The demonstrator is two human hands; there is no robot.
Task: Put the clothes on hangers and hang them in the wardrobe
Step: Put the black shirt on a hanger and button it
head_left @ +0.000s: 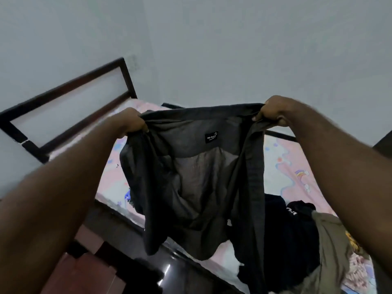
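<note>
1. Both hands, left (132, 122) and right (270, 113), pinch the shirt (197, 177) by its shoulders, spread above the bed (282, 170).
2. I'd say it's the opening-out step; no hanger visible, so next I need one.

A bed (282, 166) with a dark frame runs from the near right toward the far left, covered by a pink sheet (297, 177) printed with pastel rainbow and cloud shapes. Its dark headboard (70, 107), an open frame of rails, stands at the far left against a plain pale wall (212, 49). Glossy dark flooring (176, 276) and reddish-brown tiles (89, 270) lie at the near left below the bed's edge.
</note>
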